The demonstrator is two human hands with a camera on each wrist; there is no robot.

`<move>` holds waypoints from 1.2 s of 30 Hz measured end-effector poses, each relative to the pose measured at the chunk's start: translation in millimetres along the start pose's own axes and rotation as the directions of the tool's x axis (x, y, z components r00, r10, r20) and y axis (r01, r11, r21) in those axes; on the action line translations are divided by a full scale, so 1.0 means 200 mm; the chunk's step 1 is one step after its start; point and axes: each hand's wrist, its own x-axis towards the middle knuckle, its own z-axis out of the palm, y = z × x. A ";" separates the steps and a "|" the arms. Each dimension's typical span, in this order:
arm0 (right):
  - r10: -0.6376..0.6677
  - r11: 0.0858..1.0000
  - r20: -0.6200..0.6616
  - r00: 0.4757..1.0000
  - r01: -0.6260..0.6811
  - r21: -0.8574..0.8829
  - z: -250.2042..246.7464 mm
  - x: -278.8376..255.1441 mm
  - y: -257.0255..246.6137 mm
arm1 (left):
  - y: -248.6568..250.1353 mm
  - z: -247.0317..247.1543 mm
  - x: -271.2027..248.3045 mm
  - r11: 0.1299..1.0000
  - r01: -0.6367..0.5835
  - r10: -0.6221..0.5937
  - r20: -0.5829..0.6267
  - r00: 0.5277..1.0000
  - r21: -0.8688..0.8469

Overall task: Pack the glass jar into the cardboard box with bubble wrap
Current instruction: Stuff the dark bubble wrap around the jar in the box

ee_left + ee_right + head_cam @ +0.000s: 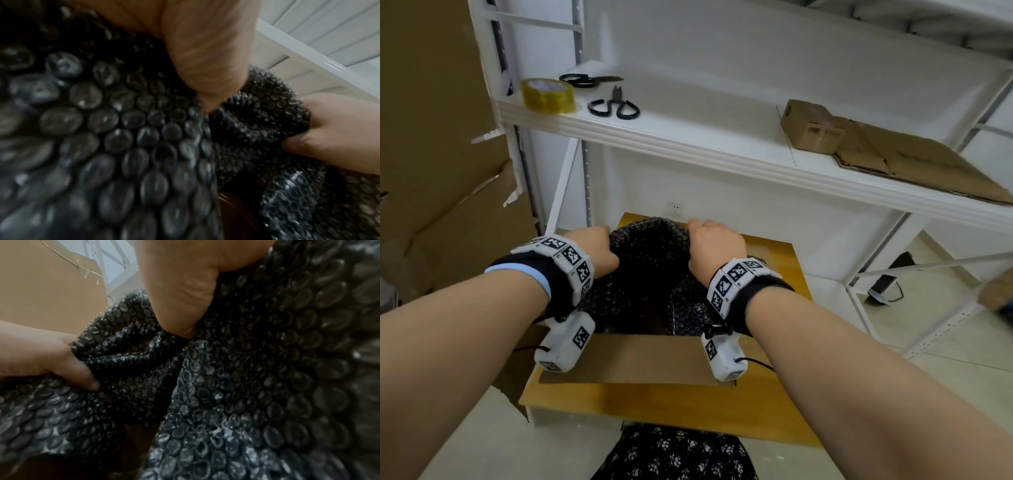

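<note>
A sheet of dark bubble wrap bulges up between my hands over an open cardboard box on a low wooden table. My left hand grips its left edge, thumb pressed into the bubbles. My right hand grips the right edge the same way. In the left wrist view my left hand holds the bubble wrap, and my right hand pinches the far fold. In the right wrist view my right hand clamps the bubble wrap. The glass jar is hidden.
A white shelf stands just above and behind the table, carrying a roll of yellow tape, two pairs of black scissors, a small folded carton and flat cardboard. Large cardboard sheets lean at the left.
</note>
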 end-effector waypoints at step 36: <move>-0.004 0.999 0.261 0.965 -0.009 0.049 0.16 0.13 0.02 | -0.02 -0.08 0.13 0.994 0.107 -0.112 0.263 0.958 0.031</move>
